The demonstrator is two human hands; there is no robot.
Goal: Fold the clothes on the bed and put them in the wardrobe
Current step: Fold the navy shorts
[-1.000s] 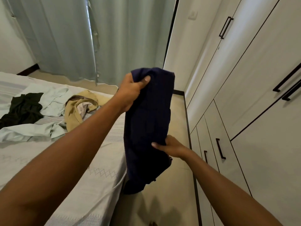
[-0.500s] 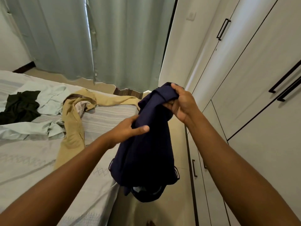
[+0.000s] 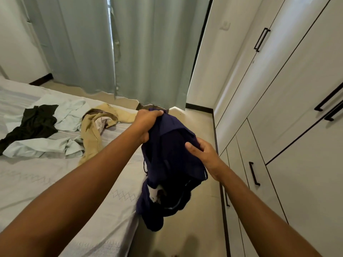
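Observation:
A navy blue garment (image 3: 167,164) hangs bunched in the air beside the bed's right edge. My left hand (image 3: 146,123) grips its top end with curled fingers. My right hand (image 3: 206,154) holds its right side, thumb pressed on the front, fingers hidden behind the cloth. A white label shows in its lower folds. On the bed (image 3: 46,182) lie a tan garment (image 3: 94,134), a pale blue shirt (image 3: 46,145) and a black garment (image 3: 35,123), all unfolded. The white wardrobe (image 3: 278,108) stands at the right, its doors closed.
Pale green curtains (image 3: 130,49) hang behind the bed. A narrow strip of beige floor (image 3: 194,229) runs between bed and wardrobe. Black handles (image 3: 254,173) stick out from the wardrobe doors and drawers.
My left hand moved up to the garment's top end, and my right hand dropped from the top to its right side. The garment now hangs lower and more bunched.

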